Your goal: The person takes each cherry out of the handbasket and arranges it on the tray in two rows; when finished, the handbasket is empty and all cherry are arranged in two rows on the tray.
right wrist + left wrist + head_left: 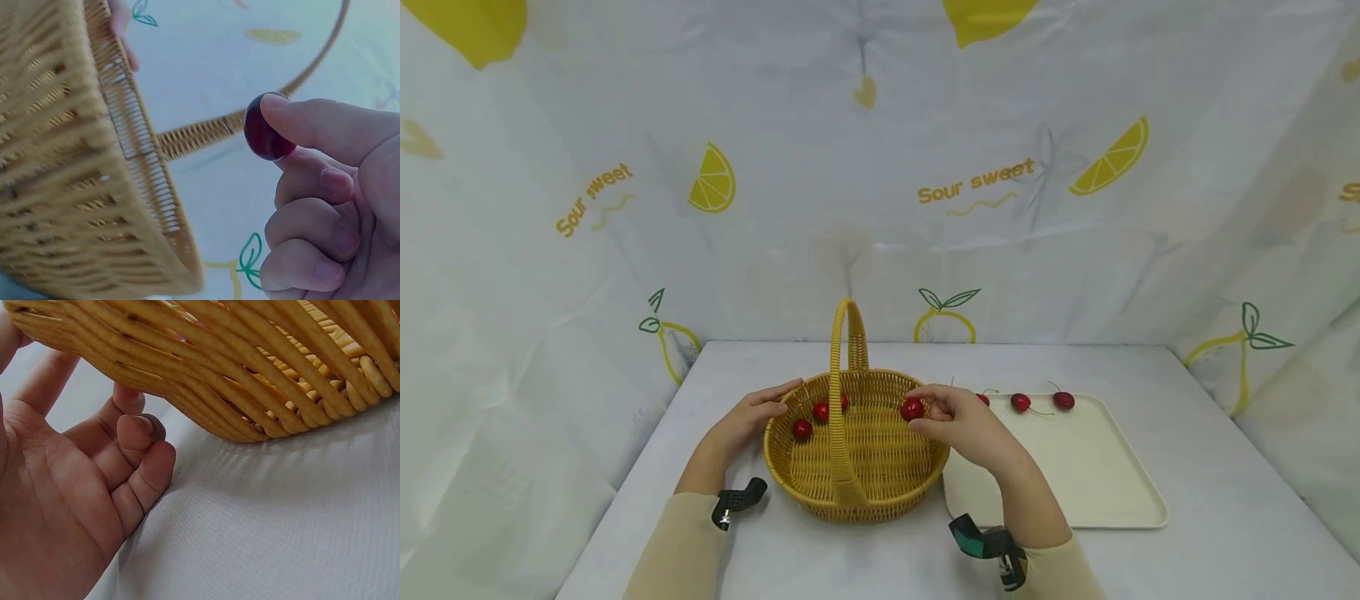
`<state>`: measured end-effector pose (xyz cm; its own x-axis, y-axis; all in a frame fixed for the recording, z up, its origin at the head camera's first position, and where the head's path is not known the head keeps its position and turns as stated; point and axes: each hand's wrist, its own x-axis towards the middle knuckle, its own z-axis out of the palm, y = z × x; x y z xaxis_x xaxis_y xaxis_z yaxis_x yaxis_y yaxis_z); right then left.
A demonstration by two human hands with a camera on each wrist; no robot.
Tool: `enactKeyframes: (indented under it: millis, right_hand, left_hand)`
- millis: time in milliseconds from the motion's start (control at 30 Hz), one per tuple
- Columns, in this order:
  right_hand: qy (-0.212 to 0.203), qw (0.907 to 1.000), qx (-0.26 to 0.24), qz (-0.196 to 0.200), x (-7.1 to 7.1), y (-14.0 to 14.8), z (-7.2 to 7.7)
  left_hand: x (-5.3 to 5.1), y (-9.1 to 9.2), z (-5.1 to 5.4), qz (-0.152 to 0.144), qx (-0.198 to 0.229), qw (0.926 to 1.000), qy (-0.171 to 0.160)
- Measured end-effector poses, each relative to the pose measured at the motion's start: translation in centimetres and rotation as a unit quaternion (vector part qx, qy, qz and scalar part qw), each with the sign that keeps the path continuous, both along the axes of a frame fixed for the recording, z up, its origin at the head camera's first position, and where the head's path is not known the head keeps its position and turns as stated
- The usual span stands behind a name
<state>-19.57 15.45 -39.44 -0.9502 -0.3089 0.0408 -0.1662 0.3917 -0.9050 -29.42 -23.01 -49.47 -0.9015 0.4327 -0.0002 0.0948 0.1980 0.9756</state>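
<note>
A yellow wicker basket [880, 492] with a tall arched handle stands in the middle of the table. Three red cherries [802, 429] lie inside it, toward its left side. My left hand [748, 417] holds the basket's left rim; the left wrist view shows its lower fingers [147, 469] curled beside the wicker wall. Over the basket's right part, my right hand [962, 425] pinches a dark red cherry [265, 128] between thumb and index finger. The other fingers of that hand [309, 237] are curled into the palm.
To the right of the basket lies a cream rectangular tray [1090, 467]. Several cherries, among them one cherry [1063, 400] with a stem, sit along its far edge. A white curtain [820, 208] with lemon prints hangs behind the white-covered table [1210, 467].
</note>
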Motion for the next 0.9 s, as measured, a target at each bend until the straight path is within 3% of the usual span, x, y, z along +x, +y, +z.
enactKeyframes:
  millis: [367, 700, 900]
  right_hand:
    - [-0.008, 0.9973, 0.005, -0.073, -0.8, 3.5, -0.2]
    - [-0.05, 0.9908, -0.002, -0.126, -2.6, 6.2, -3.6]
    - [-0.064, 0.9902, 0.035, -0.119, -3.4, 6.4, -5.8]
  left_hand:
    - [-0.1, -0.2, -0.1, -0.008, -0.006, 0.9999, 0.008]
    - [-0.2, -0.2, -0.2, -0.007, -0.01, 0.9999, 0.005]
    - [-0.2, -0.1, -0.2, -0.003, -0.012, 0.9999, 0.005]
